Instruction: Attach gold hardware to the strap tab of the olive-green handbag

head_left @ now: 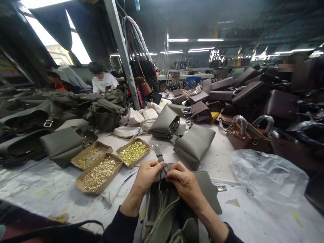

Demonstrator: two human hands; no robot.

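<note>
An olive-grey handbag point(169, 216) lies open in front of me, its yellow-edged zip showing along the mouth. At its top edge, my left hand point(149, 173) pinches a strap tab point(162, 170) between thumb and fingers. My right hand point(183, 179) is closed on the same tab from the other side; any small part between its fingertips is hidden. A strap end with a metal buckle point(157, 151) sticks up beyond my hands. To the right, the bag's flap point(207, 192) carries a metal plate point(221, 188).
Cardboard trays of small gold metal pieces point(101, 173) stand left of my hands, one more tray point(133, 152) nearer. Two olive bags point(194, 143) lie ahead. A clear plastic bag point(268, 179) is at right. Brown handbags point(249, 135) pile up behind it. People sit at far left.
</note>
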